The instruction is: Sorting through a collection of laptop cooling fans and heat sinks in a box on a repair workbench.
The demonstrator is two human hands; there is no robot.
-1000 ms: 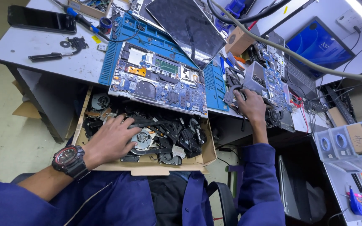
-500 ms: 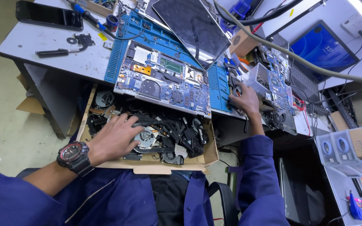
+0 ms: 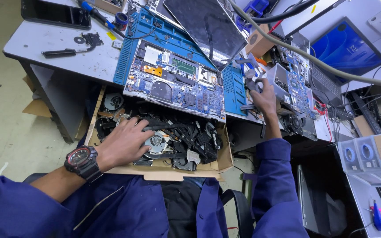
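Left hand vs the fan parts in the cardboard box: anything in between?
Nothing visible. The left hand already rests on the pile of black fan parts inside the cardboard box, fingers touching a round fan.

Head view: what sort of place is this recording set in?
Most likely an electronics repair bench for laptops. An opened laptop base with its boards bare lies on a blue work mat, and the left hand rests in a cardboard box of cooling fans. The right hand reaches toward more loose boards.
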